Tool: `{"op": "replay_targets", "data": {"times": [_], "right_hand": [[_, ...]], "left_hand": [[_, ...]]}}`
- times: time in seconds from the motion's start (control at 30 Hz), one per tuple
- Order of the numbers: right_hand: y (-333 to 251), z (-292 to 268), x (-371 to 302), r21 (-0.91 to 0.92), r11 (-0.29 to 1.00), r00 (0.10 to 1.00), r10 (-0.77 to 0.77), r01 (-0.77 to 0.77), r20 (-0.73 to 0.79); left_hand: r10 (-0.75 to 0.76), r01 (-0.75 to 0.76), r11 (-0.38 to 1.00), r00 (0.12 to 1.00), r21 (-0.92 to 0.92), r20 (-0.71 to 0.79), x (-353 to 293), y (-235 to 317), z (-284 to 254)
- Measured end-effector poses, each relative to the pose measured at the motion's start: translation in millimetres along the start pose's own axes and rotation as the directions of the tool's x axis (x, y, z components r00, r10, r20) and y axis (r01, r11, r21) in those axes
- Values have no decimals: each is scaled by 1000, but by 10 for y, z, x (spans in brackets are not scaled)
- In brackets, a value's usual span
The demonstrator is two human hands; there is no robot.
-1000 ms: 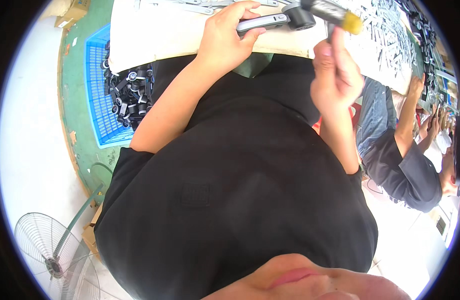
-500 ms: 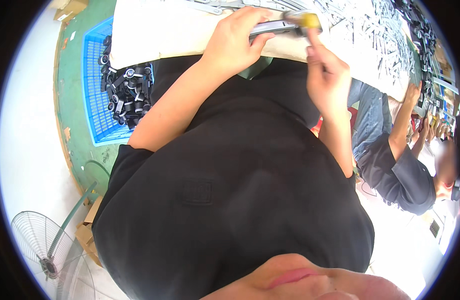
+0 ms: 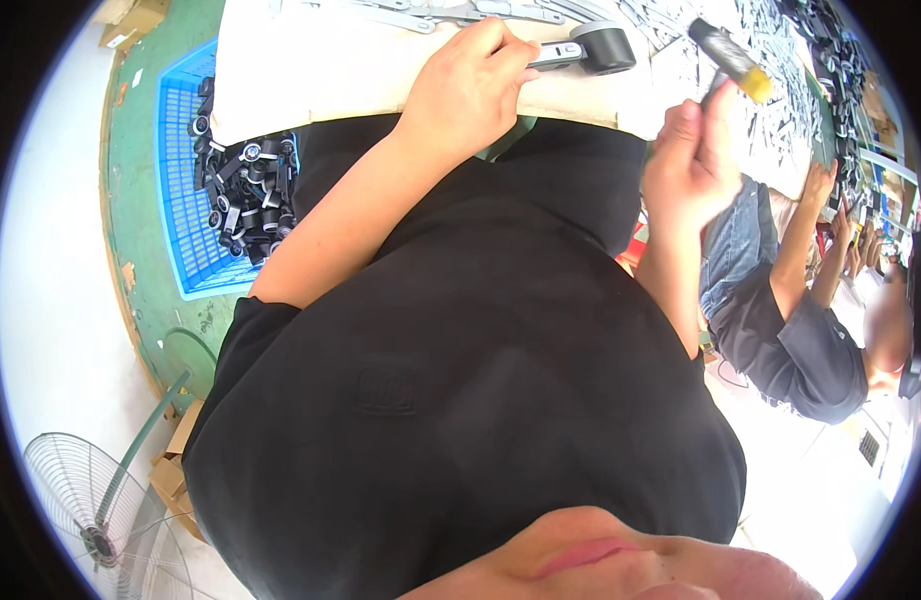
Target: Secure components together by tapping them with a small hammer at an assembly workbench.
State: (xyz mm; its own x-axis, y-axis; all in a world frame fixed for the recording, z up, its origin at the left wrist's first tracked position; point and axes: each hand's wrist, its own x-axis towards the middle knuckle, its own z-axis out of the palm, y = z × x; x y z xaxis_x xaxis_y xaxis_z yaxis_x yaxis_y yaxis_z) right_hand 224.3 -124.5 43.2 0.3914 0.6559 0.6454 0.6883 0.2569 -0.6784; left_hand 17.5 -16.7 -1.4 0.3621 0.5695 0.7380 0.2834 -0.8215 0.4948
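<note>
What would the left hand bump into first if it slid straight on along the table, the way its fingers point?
Probably the black cylinder end of the part that the left hand already holds down; depth is unclear.

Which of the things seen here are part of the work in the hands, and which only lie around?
In use:
left hand, pressing down a grey metal part with a black round end on the white table
right hand, raised, gripping a yellow-tipped tool

Lying about:
blue basket holding black parts
loose metal pieces on the table
fan
</note>
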Motion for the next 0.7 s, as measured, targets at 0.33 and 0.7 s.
{"op": "replay_targets", "data": {"times": [0.33, 0.7], "right_hand": [[29, 2, -11, 18, 998, 997, 66, -66, 31], [16, 136, 61, -302, 919, 913, -124, 254, 388]], "left_hand": [[-5, 5, 1000, 1000, 3, -10, -17, 9, 25], [-23, 23, 999, 1000, 27, 1, -25, 46, 17]]}}
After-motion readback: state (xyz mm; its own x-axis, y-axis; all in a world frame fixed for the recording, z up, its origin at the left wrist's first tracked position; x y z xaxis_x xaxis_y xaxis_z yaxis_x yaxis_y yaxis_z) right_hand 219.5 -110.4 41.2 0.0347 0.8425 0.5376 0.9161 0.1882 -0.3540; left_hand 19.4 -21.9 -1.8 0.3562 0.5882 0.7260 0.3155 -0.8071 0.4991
